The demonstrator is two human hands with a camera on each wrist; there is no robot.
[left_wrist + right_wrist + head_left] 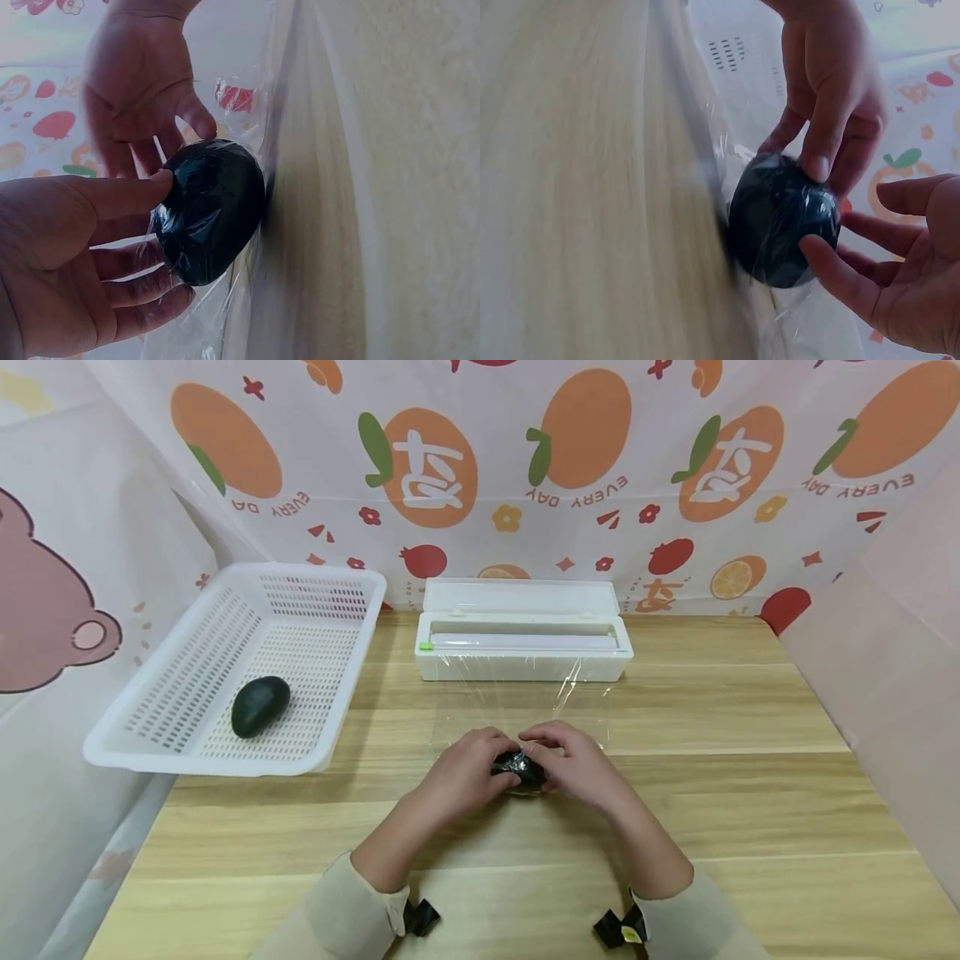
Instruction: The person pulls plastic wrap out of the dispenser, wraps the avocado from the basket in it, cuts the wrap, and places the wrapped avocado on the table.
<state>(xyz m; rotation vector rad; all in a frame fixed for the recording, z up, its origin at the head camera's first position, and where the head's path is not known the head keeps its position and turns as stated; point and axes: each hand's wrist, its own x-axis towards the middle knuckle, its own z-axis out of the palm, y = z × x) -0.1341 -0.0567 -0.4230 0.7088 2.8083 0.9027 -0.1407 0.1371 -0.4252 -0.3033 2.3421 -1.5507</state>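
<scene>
A dark green avocado (519, 766) sits low over the table, with clear cling film (517, 706) drawn tight and wrinkled over its skin. My left hand (468, 767) grips it from the left, thumb on the near side and fingers round the far side. From the right, my right hand (577, 765) holds it between thumb and fingers, as the right wrist view shows of the wrapped avocado (776, 225). The film stretches back from the avocado to the white dispenser box (525, 669), whose lid stands open with the film roll inside.
At the left, a white perforated basket (225, 766) holds a second, unwrapped avocado (260, 707). Behind the wooden table (750, 827) hangs a fruit-print cloth (480, 547). Black straps (422, 917) hang at both sleeve cuffs.
</scene>
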